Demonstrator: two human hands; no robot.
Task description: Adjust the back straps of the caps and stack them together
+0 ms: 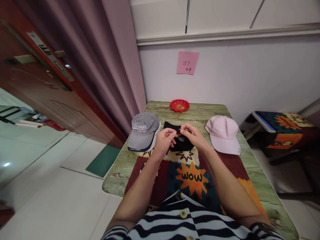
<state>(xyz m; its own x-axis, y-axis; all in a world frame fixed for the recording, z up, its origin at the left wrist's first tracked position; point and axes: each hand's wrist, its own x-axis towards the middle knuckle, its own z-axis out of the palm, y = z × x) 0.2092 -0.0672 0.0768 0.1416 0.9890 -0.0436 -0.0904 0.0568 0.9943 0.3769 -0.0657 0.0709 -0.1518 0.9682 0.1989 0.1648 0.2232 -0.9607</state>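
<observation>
A black cap lies on the patterned cloth in the middle of the table, partly covered by my hands. My left hand is closed in a pinch at the cap's near-left part. Opposite it, my right hand pinches the same cap, thumb and forefinger close to a small shiny bit that is too small to name. A grey cap with "Always" lettering rests to the left, on top of a paler cap. To the right sits a pink cap with small rings on its brim.
The green wood-patterned table carries a "WOW" cloth. A red scalloped dish stands at the far edge, below a pink note on the wall. A curtain and wooden door are left; a stool is right.
</observation>
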